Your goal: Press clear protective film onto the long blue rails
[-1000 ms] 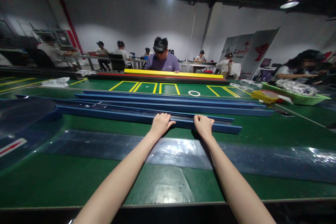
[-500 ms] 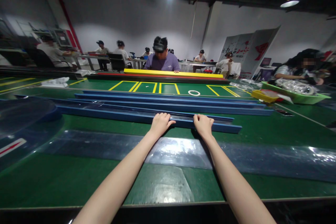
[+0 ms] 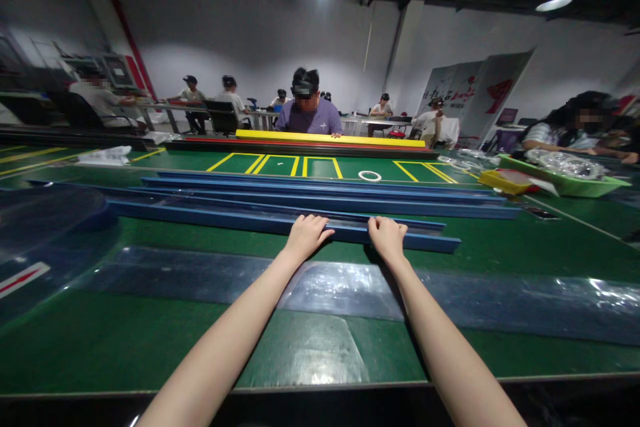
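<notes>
A long blue channel strip (image 3: 235, 219) lies across the green table, its open side up and its right end a little nearer to me. Near its right end my left hand (image 3: 306, 233) is closed over the near wall, with the fingers inside the channel and the thumb pointing right. A short way to the right, my right hand (image 3: 387, 235) grips the same strip, knuckles up. Under my forearms a clear plastic strip (image 3: 345, 287) lies flat on the table and runs off to the right.
More blue channel strips (image 3: 340, 199) lie just beyond. A roll of clear plastic (image 3: 45, 220) stands at left. Farther off are a white ring (image 3: 369, 176), a yellow tray (image 3: 504, 183), a green tray (image 3: 595, 187) and a yellow bar (image 3: 330, 139) by a person in purple.
My hands and the blue channel strip stay almost in place. At the far right, a person's arm has moved outward to the right.
</notes>
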The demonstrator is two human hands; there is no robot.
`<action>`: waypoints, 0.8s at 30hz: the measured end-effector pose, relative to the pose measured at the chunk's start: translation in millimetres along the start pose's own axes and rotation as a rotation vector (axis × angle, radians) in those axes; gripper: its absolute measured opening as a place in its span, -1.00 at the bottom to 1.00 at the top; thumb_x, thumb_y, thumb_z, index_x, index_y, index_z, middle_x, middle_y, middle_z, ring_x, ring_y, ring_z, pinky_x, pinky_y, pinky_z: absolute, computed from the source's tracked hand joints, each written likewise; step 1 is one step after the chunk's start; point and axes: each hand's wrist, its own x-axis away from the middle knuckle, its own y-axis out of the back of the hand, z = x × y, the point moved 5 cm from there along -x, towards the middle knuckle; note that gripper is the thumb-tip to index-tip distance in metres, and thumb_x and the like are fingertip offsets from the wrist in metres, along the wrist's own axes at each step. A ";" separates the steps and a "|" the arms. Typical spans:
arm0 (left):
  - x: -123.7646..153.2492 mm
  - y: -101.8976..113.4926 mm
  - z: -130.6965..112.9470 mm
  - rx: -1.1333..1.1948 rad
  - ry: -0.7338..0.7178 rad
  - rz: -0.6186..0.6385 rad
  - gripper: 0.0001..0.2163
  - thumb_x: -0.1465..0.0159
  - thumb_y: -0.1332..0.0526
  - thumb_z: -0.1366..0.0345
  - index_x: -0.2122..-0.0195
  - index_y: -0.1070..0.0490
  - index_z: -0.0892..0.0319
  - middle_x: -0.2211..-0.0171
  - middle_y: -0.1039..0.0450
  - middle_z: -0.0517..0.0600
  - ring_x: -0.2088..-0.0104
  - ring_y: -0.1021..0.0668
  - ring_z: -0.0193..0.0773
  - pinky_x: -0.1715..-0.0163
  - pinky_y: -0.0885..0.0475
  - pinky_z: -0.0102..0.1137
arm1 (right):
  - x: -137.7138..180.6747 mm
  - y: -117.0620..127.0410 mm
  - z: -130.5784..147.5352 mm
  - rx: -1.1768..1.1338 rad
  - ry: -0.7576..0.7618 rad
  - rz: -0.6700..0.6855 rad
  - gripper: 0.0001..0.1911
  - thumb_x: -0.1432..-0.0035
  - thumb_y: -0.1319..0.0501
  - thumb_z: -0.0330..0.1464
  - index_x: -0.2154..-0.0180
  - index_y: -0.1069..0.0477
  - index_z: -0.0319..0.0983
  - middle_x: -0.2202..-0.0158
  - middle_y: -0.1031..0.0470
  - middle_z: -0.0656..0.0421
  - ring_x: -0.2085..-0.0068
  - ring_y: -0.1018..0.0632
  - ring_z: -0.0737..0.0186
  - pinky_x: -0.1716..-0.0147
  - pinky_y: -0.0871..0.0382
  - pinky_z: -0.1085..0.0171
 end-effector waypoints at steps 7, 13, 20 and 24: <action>-1.7 -2.0 1.9 -0.008 0.023 0.044 -0.68 -0.28 0.01 0.05 0.27 -0.39 0.18 0.32 -0.51 0.01 0.30 -0.47 -0.22 0.34 -0.15 -0.36 | 0.6 0.3 0.6 0.001 0.010 -0.010 -0.59 -0.16 0.12 -0.35 0.55 -0.39 -0.27 0.41 -0.51 0.06 0.32 -0.43 0.21 0.27 0.00 0.22; -3.8 -0.9 1.7 -0.025 0.048 0.086 -0.67 -0.27 0.01 0.04 0.27 -0.38 0.19 0.33 -0.51 0.03 0.31 -0.48 -0.21 0.35 -0.16 -0.37 | 1.2 1.3 1.2 0.002 0.022 -0.013 -0.59 -0.16 0.13 -0.35 0.56 -0.39 -0.27 0.41 -0.51 0.05 0.33 -0.43 0.20 0.28 0.00 0.22; -4.5 1.0 1.1 -0.031 0.052 0.097 -0.66 -0.27 0.01 0.03 0.30 -0.38 0.20 0.35 -0.51 0.04 0.32 -0.49 -0.20 0.36 -0.15 -0.37 | 1.7 2.0 1.7 0.003 0.022 -0.014 -0.59 -0.16 0.13 -0.35 0.55 -0.39 -0.27 0.40 -0.51 0.05 0.31 -0.43 0.19 0.27 -0.01 0.21; -4.7 1.0 1.3 -0.030 0.058 0.104 -0.65 -0.27 0.01 0.03 0.32 -0.38 0.21 0.34 -0.51 0.04 0.31 -0.49 -0.19 0.35 -0.16 -0.37 | 2.0 1.8 2.1 0.018 0.024 -0.007 -0.59 -0.17 0.13 -0.35 0.54 -0.40 -0.27 0.39 -0.51 0.05 0.30 -0.44 0.18 0.27 -0.02 0.20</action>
